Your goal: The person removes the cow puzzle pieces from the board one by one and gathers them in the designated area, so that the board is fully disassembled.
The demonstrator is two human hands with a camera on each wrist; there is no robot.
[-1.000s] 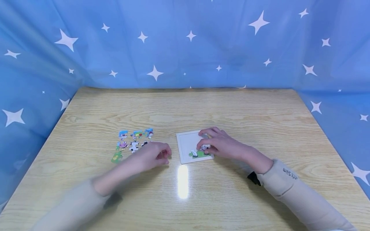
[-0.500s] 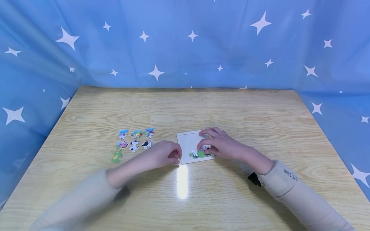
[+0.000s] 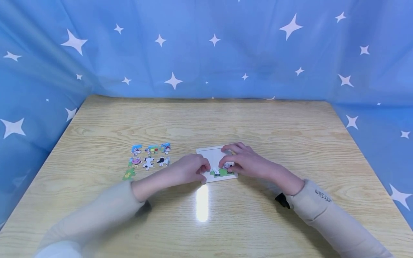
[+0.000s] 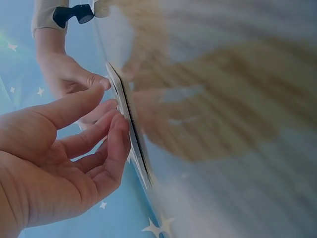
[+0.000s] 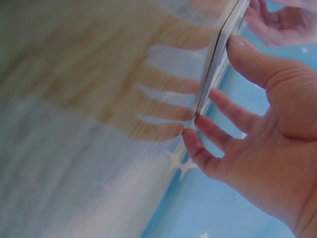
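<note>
A small white puzzle tray [image 3: 213,154] lies mid-table, with green-and-white puzzle pieces [image 3: 223,173] along its near right side, partly covered by my right hand. My right hand [image 3: 247,163] reaches over the tray's right side, fingers spread. In the right wrist view its thumb and fingertips rest at the tray's edge [image 5: 214,67]. My left hand [image 3: 189,168] is at the tray's left edge; in the left wrist view its loosely bent fingertips meet the rim [image 4: 130,116], the thumb standing apart from them. No piece shows between the left fingers.
Several loose puzzle pieces [image 3: 148,163] lie in rough rows on the wooden table [image 3: 258,122], left of the tray. A blue curtain with white stars [image 3: 193,46] hangs behind and at the sides. A bright light reflection [image 3: 202,203] shows on the tabletop.
My left hand has moved right, from beside the loose pieces to the tray's left edge, uncovering a black-and-white piece. The right hand stays over the tray, nearly unmoved.
</note>
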